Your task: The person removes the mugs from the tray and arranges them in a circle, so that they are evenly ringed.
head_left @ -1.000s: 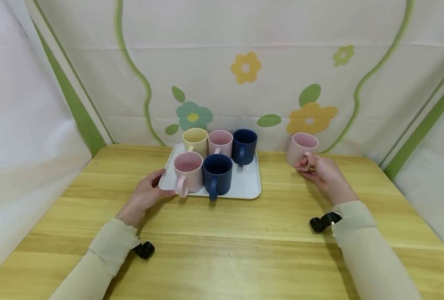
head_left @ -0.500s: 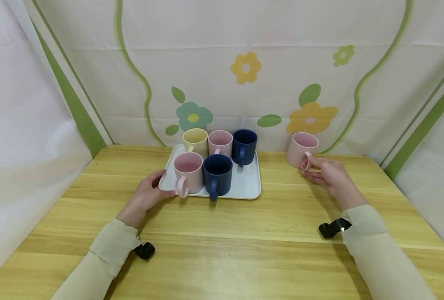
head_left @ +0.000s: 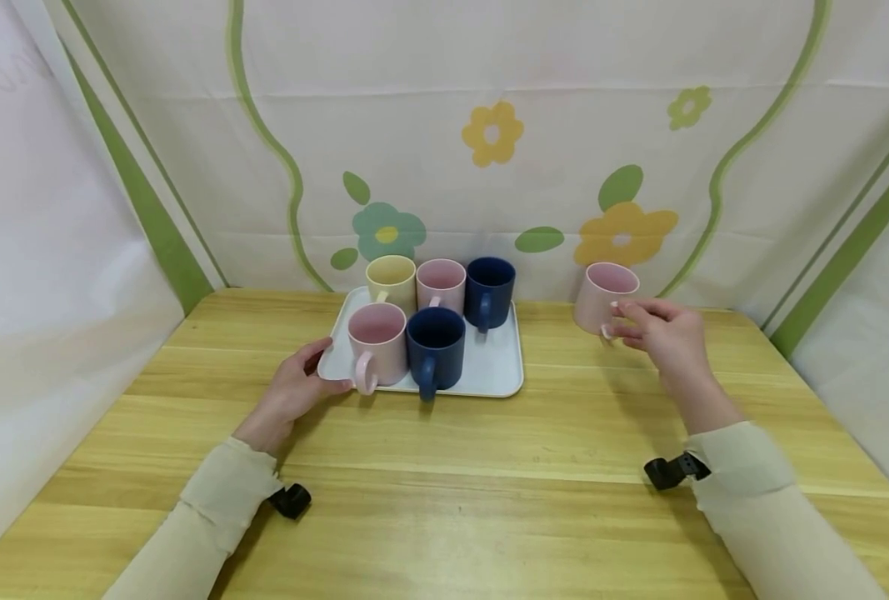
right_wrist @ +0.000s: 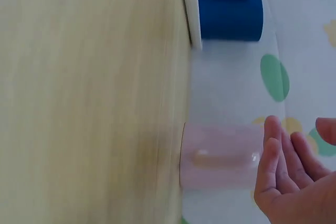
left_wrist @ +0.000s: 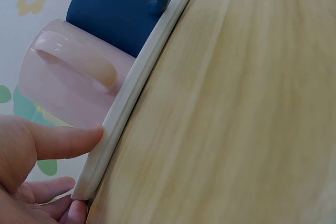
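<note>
On a white tray stand several upright mugs. In its front row are a pink mug and a navy mug; behind are a yellow mug, another pink mug and another navy mug. My left hand grips the tray's left front corner, thumb on the rim and fingertips around the corner in the left wrist view. A separate pink mug stands upright on the table at the right. Beside its handle is my right hand, fingers loosely spread and holding nothing.
The wooden table carries everything. A white cloth with printed flowers hangs right behind the mugs, and white cloth panels close off the sides. Each wrist wears a small black camera.
My right hand has let go of the pink mug's handle and drawn back to the right. That mug stays in place. The left hand and tray have not moved.
</note>
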